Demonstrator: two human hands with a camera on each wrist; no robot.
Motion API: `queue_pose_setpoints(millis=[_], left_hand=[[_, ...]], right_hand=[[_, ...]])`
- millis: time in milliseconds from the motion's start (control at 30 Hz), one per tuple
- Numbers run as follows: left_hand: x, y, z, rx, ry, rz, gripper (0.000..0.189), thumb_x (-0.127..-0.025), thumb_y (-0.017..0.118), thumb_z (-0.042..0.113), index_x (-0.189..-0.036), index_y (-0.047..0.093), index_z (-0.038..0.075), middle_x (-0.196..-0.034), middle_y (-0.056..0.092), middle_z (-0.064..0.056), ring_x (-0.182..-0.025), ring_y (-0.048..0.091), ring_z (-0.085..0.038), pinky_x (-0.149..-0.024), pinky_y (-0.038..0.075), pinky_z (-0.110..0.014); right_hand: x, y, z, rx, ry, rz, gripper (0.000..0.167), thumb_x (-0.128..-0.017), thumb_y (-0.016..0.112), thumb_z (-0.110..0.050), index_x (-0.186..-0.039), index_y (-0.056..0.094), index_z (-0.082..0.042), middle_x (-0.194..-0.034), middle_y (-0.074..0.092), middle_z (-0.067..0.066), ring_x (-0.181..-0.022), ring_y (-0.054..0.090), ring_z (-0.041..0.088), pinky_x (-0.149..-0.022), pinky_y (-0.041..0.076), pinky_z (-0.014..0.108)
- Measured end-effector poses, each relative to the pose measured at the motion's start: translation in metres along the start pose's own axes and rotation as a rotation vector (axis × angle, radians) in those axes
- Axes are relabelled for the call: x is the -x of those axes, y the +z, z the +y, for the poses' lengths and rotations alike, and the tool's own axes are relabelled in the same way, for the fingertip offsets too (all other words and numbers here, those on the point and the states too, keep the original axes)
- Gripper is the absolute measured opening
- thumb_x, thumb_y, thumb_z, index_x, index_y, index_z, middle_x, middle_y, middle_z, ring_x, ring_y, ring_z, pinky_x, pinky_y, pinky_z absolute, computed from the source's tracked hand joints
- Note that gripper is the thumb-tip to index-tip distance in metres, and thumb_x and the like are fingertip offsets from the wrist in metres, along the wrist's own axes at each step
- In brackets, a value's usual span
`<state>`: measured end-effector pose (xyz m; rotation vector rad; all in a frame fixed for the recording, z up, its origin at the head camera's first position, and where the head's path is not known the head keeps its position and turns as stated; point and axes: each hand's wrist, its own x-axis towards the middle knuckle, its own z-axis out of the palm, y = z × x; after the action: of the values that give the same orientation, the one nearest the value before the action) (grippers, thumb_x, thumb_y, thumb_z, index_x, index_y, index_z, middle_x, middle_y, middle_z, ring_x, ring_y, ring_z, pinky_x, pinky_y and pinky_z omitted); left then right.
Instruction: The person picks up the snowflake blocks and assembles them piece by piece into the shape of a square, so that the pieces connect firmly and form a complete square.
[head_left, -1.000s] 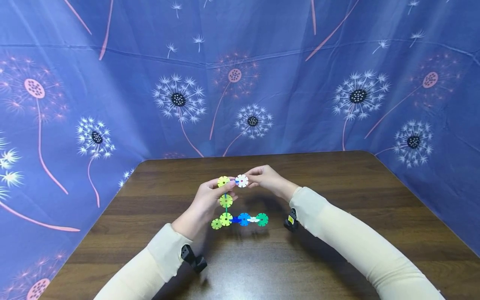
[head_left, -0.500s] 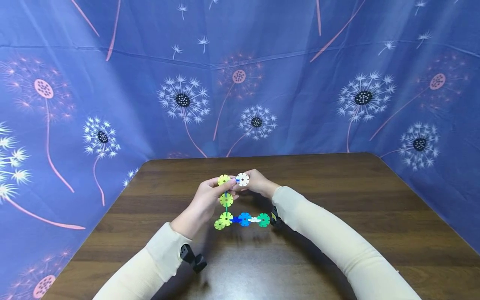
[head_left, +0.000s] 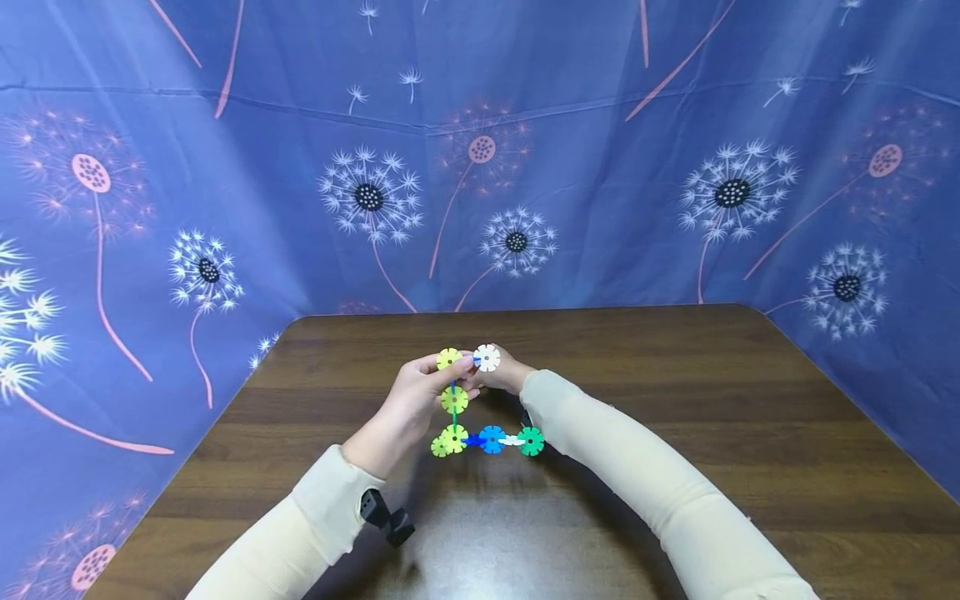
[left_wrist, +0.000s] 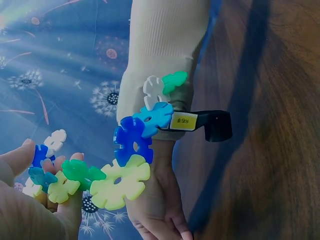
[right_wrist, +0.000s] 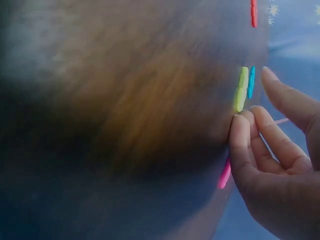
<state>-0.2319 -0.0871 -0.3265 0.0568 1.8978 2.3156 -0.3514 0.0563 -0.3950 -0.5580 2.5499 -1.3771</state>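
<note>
A chain of plastic snowflake discs is raised in front of me, pinched at its upper part by my left hand [head_left: 405,396]. Its top row ends in a white disc [head_left: 487,358]. Yellow-green discs run down to a corner disc [head_left: 454,438], and the lower row goes through a blue disc [head_left: 492,439] to a green disc [head_left: 532,442]. My right hand [right_wrist: 275,170] reaches behind the chain, partly hidden in the head view. In the right wrist view its fingertips are right at a loose yellow-green disc [right_wrist: 242,89], thumb spread apart from the fingers.
Loose discs lie around my right hand: a blue disc [right_wrist: 251,82], a pink disc [right_wrist: 224,173] and a red disc [right_wrist: 254,12]. Beneath is a brown wooden table [head_left: 675,367], with a blue dandelion-print cloth [head_left: 585,167] hanging behind it.
My right hand has moved left, from beside the white disc to behind it, with its forearm swinging inward. My left hand keeps holding the chain in nearly the same place.
</note>
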Motion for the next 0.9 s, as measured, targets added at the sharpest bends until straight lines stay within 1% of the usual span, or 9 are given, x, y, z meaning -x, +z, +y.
queue_pose_setpoints(millis=[67, 200, 267, 333, 400, 467, 567, 633, 900], left_hand=[[0.000, 0.000, 0.000, 0.006, 0.001, 0.003, 0.020, -0.089, 0.069, 0.011, -0.102, 0.065, -0.004, -0.073, 0.066, -0.001, -0.065, 0.065, -0.012, -0.075, 0.060, -0.036], [0.001, -0.001, -0.001, 0.008, -0.014, 0.015, 0.011, -0.090, 0.069, 0.011, -0.092, 0.065, 0.001, -0.067, 0.065, -0.002, -0.061, 0.066, -0.013, -0.073, 0.060, -0.035], [0.001, -0.001, -0.002, 0.007, -0.020, 0.022, 0.009, -0.090, 0.069, 0.011, -0.088, 0.064, 0.003, -0.065, 0.065, -0.003, -0.060, 0.066, -0.013, -0.072, 0.060, -0.034], [0.001, -0.001, -0.002, 0.005, -0.021, 0.024, 0.008, -0.090, 0.069, 0.011, -0.087, 0.065, 0.004, -0.065, 0.064, -0.002, -0.060, 0.065, -0.013, -0.072, 0.060, -0.034], [0.001, -0.001, -0.002, 0.009, -0.019, 0.020, 0.008, -0.089, 0.069, 0.011, -0.089, 0.066, 0.004, -0.065, 0.064, -0.002, -0.061, 0.065, -0.013, -0.073, 0.060, -0.035], [0.001, 0.000, -0.002, 0.007, -0.016, 0.008, 0.010, -0.089, 0.069, 0.011, -0.092, 0.066, 0.003, -0.066, 0.065, -0.001, -0.062, 0.065, -0.013, -0.075, 0.060, -0.037], [0.001, 0.000, -0.003, 0.011, -0.015, -0.005, 0.009, -0.089, 0.069, 0.011, -0.092, 0.067, 0.003, -0.066, 0.065, 0.000, -0.061, 0.065, -0.013, -0.074, 0.060, -0.036], [0.001, 0.000, -0.004, 0.011, -0.016, -0.008, 0.007, -0.089, 0.069, 0.011, -0.089, 0.066, 0.005, -0.065, 0.064, 0.000, -0.060, 0.065, -0.013, -0.073, 0.060, -0.035], [0.001, 0.003, -0.003, 0.019, -0.013, 0.009, 0.008, -0.089, 0.069, 0.011, -0.082, 0.066, 0.008, -0.062, 0.063, -0.002, -0.058, 0.064, -0.012, -0.069, 0.060, -0.032]], right_hand=[[-0.009, 0.003, 0.011, 0.100, -0.064, 0.012, 0.011, -0.069, 0.075, 0.000, -0.078, 0.070, -0.003, -0.064, 0.058, -0.001, -0.063, 0.049, 0.013, -0.058, 0.043, 0.024], [-0.051, 0.015, 0.059, 0.225, -0.191, 0.034, 0.008, -0.069, 0.072, -0.009, -0.075, 0.069, -0.013, -0.062, 0.061, -0.006, -0.061, 0.052, 0.013, -0.055, 0.044, 0.023], [-0.060, 0.018, 0.066, 0.287, -0.187, 0.040, 0.007, -0.070, 0.073, -0.014, -0.075, 0.069, -0.015, -0.065, 0.064, -0.006, -0.063, 0.056, 0.013, -0.058, 0.047, 0.024], [-0.060, 0.018, 0.060, 0.361, -0.125, 0.019, 0.005, -0.071, 0.071, -0.011, -0.071, 0.067, -0.014, -0.068, 0.065, -0.002, -0.067, 0.058, 0.016, -0.063, 0.050, 0.028], [-0.061, 0.018, 0.061, 0.396, -0.174, 0.031, 0.010, -0.069, 0.067, -0.009, -0.064, 0.062, -0.017, -0.063, 0.061, -0.004, -0.062, 0.054, 0.015, -0.058, 0.047, 0.026], [-0.053, 0.013, 0.048, 0.383, -0.133, -0.001, 0.012, -0.071, 0.067, -0.007, -0.063, 0.063, -0.015, -0.064, 0.062, -0.002, -0.063, 0.055, 0.017, -0.061, 0.049, 0.027], [-0.021, 0.006, 0.012, 0.368, -0.136, -0.012, 0.014, -0.073, 0.064, -0.006, -0.062, 0.060, -0.013, -0.059, 0.056, -0.003, -0.059, 0.050, 0.014, -0.058, 0.045, 0.022], [-0.003, 0.001, -0.014, 0.373, -0.077, -0.061, 0.013, -0.079, 0.066, -0.006, -0.067, 0.061, -0.008, -0.063, 0.057, -0.001, -0.063, 0.052, 0.014, -0.064, 0.047, 0.022], [-0.003, 0.001, -0.016, 0.477, -0.129, -0.135, 0.021, -0.086, 0.059, -0.007, -0.067, 0.051, -0.012, -0.066, 0.048, -0.003, -0.066, 0.046, 0.012, -0.063, 0.042, 0.019]])
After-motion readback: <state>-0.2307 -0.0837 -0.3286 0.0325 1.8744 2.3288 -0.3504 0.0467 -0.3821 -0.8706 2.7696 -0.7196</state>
